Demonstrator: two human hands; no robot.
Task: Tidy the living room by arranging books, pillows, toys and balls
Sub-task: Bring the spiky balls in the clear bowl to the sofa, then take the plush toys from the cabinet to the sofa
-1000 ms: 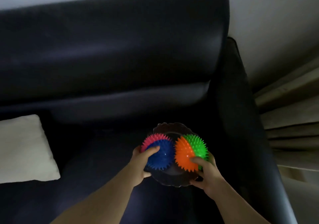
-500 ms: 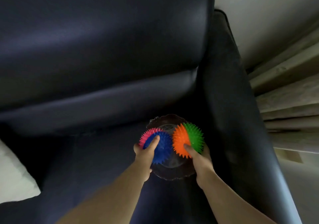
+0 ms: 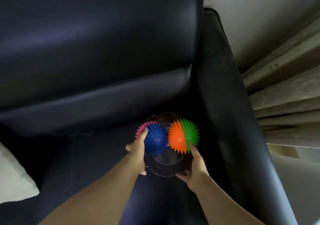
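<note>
Two spiky balls sit side by side on a dark glass plate (image 3: 162, 170) with a scalloped rim, over the seat of a black sofa (image 3: 97, 55). The pink and blue ball (image 3: 155, 140) is on the left, the orange and green ball (image 3: 181, 136) on the right. My left hand (image 3: 138, 152) grips the plate's left rim, its thumb pressed on the pink and blue ball. My right hand (image 3: 194, 165) grips the plate's right rim, its thumb touching the orange and green ball. Whether the plate rests on the seat or is held just above it cannot be told.
A white pillow (image 3: 13, 178) lies on the seat at the far left. The sofa's armrest (image 3: 230, 113) runs along the right of the plate. Beyond it hang beige curtains (image 3: 284, 89) against a pale wall.
The view has closed in on the sofa's right corner, so the pillow has slid to the left edge. Both hands have kept the plate and balls, thumbs shifting slightly on the balls.
</note>
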